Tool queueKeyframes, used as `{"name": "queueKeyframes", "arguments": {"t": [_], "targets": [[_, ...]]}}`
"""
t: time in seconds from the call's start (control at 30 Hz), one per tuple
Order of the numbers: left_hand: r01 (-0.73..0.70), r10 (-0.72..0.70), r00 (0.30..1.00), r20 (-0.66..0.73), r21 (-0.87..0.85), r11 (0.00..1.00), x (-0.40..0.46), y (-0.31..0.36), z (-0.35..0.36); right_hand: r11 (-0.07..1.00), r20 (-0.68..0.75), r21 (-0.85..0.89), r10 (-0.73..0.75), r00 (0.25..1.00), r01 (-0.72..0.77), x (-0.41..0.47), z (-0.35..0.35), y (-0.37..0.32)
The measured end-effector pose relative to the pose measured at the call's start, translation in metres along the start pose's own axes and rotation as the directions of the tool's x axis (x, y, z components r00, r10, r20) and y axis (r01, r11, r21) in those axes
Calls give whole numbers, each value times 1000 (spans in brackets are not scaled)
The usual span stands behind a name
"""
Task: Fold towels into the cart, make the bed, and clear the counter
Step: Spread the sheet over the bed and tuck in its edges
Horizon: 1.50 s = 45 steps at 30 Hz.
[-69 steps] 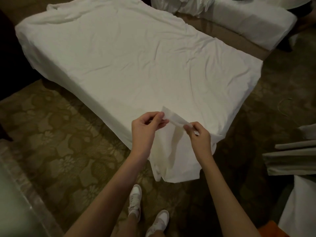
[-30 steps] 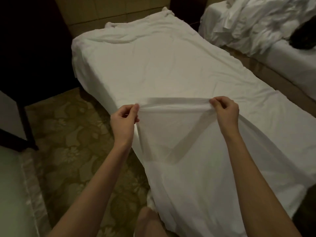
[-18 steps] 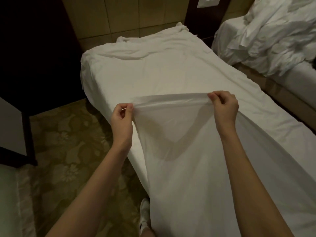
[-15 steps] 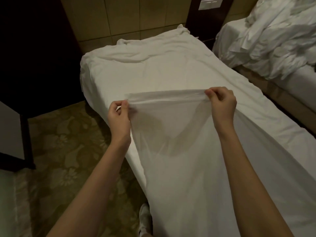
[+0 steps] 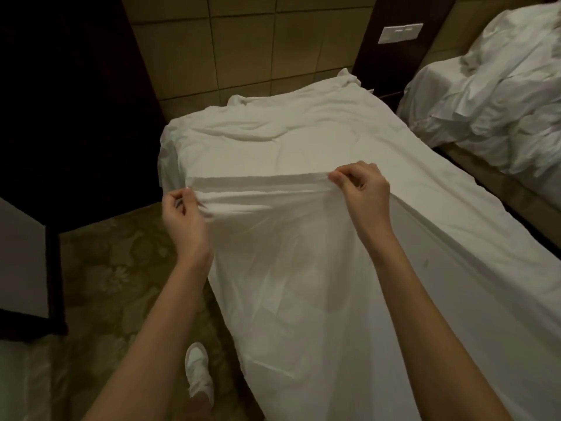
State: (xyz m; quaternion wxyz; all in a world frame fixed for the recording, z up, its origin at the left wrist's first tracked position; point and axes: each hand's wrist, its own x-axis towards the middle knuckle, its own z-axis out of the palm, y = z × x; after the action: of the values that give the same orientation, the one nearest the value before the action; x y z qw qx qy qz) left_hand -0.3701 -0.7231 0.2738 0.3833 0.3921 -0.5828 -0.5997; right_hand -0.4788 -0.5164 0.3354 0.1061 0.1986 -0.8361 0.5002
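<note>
patterned carpet [image 5: 115,268], tiled wall [image 5: 243,50], wall switch plate [image 5: 400,33].

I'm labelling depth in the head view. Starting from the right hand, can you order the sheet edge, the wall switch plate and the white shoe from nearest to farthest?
1. Sheet edge: pinched in the fingers of the right hand, stretching off to its left.
2. White shoe: on the carpet below and to the left, near the person's body.
3. Wall switch plate: high on the dark panel beyond the bed's head.
</note>
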Motion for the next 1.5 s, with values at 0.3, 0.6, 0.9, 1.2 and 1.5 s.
{"name": "queueKeyframes", "arguments": {"t": [0.3,0.6,0.9,1.2,1.5], "targets": [[121,-128,974,-185,-51,991,179,-7,-30,976,202,-81,-180,963,200,126,183,-64],[108,-106,978,-179,-2,994,312,-34,-25,983,310,-117,-100,945,143,225,319,-53],[252,-233,924,-304,26,967,435,-85,59,993,409,-112,15,912,34,340,434,12],[380,-346,849,-399,6,925,544,-144,96,988,552,-131,145,821,-86,415,556,72],[511,-474,803,-362,8,860,639,-230,107,966,562,-188,255,787,-178,454,674,123]]}}
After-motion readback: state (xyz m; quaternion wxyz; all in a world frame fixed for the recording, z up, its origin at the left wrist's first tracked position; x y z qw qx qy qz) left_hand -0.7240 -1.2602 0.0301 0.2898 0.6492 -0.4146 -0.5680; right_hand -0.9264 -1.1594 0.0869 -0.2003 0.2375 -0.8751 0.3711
